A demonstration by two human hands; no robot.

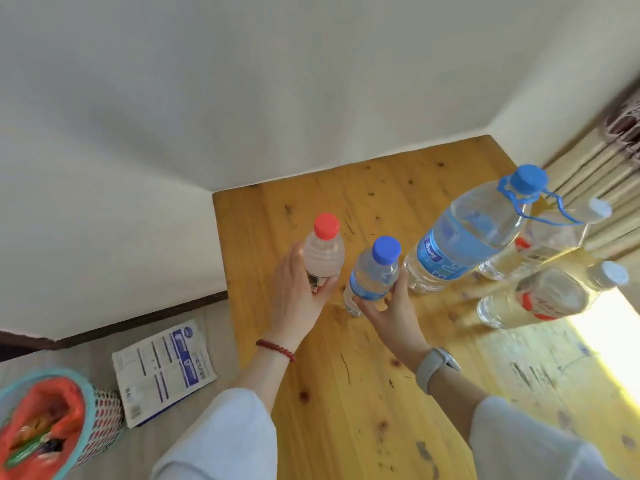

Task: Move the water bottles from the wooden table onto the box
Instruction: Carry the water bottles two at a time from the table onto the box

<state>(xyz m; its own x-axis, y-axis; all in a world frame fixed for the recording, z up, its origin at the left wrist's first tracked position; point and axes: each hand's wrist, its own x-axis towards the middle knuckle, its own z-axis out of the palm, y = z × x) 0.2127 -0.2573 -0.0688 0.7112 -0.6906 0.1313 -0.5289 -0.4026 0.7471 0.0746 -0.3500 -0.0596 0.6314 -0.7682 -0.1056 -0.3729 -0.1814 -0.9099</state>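
Gripping a bottle in each hand, you stand over the wooden desk (346, 393). Your left hand (301, 292) wraps the red-capped bottle (323, 254) low on its body, thumb on the near side, fingers (294, 261) curled round the far-left side. Bottle upright, near the desk's left edge. Whether its base touches the wood: cannot tell, the hand hides it.

Your right hand (391, 317) holds the small blue-capped bottle (372, 275) round its lower half, thumb in front, at the blue label. It stands just right of the red-capped one, tilted slightly toward it; base looks to be on or just off the desk.

Still on the desk, to the right: a large blue-capped bottle (464, 237) with a blue carry strap, just beside your right hand's fingertips. Behind it, a clear white-capped bottle (550, 237), partly hidden. Nearer, another white-capped bottle with a red label (547, 296), standing at the edge of a bright patch of sunlight.

Red bead bracelet (276, 349) on the left wrist; pale watch (437, 367) on the right. Light sleeves on both arms.

On the floor left of the desk: a flat white-and-blue printed package (162, 372), and a teal mesh basket (100, 420) holding an orange bag. A light wall runs behind the desk.
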